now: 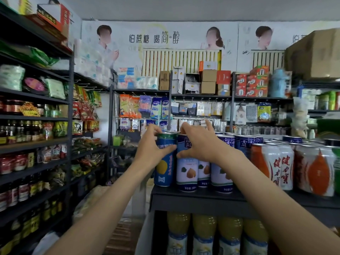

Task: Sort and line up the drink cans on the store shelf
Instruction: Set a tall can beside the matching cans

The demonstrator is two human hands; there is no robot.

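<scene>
A blue can with a yellow fruit print stands at the left end of the dark shelf top. My left hand grips its upper part, fingers over the rim and thumb across the front. Right beside it stands a white and navy peach can; my right hand grips its top, thumb low on the front. More peach cans line up to the right, then white and orange cans toward the far right.
Yellow drink bottles fill the shelf below. A tall rack of bottles and snack packs runs along the left. Hanging goods and boxes cover the back wall shelves. A large cardboard box sits high at right.
</scene>
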